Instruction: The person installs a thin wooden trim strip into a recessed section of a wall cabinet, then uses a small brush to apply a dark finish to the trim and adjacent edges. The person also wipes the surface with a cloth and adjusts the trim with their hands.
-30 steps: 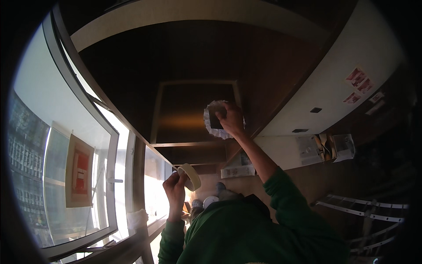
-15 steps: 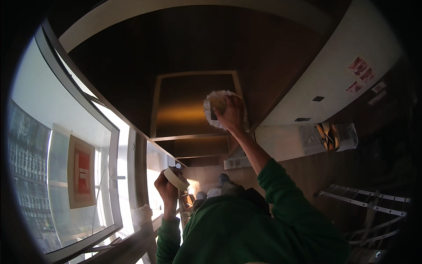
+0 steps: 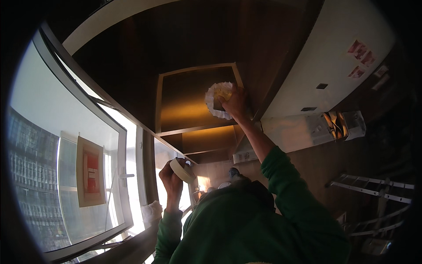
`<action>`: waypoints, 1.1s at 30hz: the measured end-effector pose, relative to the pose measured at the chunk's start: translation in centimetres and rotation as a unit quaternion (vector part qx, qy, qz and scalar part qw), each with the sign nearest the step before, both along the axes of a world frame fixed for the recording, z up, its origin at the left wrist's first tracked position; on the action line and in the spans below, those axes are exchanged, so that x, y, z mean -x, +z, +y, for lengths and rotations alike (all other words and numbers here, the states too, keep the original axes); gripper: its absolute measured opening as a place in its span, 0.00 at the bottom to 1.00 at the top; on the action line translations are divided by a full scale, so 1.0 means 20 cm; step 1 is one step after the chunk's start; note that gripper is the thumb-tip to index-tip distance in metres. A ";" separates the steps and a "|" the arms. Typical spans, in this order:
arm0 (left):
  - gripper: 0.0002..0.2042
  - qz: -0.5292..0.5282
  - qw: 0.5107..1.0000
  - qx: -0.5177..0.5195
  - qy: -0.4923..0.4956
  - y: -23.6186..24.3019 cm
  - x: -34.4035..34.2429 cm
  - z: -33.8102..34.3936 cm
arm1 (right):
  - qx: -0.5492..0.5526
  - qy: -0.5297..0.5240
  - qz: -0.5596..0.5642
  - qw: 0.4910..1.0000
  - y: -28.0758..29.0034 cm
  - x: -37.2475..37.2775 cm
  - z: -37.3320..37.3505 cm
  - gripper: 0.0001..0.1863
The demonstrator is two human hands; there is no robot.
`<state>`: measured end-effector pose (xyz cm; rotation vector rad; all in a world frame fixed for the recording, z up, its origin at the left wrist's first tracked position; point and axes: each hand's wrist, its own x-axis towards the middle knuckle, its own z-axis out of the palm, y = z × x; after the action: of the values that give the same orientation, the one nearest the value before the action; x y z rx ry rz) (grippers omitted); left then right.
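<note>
cream ring-shaped tape roll (image 3: pixel 182 170): held, tilted, below pale-framed dark brown panel (image 3: pixel 176 103) in view | white ragged-edged round piece (image 3: pixel 211 102), yellow-brown middle: held, over panel's right side

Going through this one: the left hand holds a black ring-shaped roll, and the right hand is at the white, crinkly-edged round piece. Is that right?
Not quite: the ring-shaped roll is pale cream, not black, as the head view shows. The left hand does hold it, and the right hand is at the white, crinkly-edged round piece.
</note>
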<state>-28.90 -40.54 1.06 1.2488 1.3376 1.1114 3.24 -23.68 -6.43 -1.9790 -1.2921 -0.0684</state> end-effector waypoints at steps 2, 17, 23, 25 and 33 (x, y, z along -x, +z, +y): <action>0.11 0.007 1.000 -0.006 0.002 -0.01 0.03 -0.01 | 0.024 0.008 0.039 0.999 0.03 0.00 0.00 0.47; 0.17 0.047 0.998 -0.044 -0.001 0.13 0.01 0.31 | -0.116 0.016 0.181 0.976 -0.03 -0.04 -0.05 0.22; 0.16 -0.001 1.000 -0.030 -0.002 0.20 -0.08 0.40 | -0.121 -0.031 0.454 0.882 0.03 0.12 0.06 0.17; 0.16 -0.023 1.000 -0.017 0.005 0.21 -0.10 0.38 | -0.143 -0.041 0.435 0.888 0.10 0.29 0.07 0.17; 0.17 -0.031 0.999 0.014 0.025 0.14 -0.04 0.33 | -0.030 0.053 0.187 0.981 0.08 0.58 0.08 0.20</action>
<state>-28.07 -33.98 3.78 1.1567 1.3392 1.1549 -8.37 -22.12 -4.90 -1.7642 -1.1297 0.2998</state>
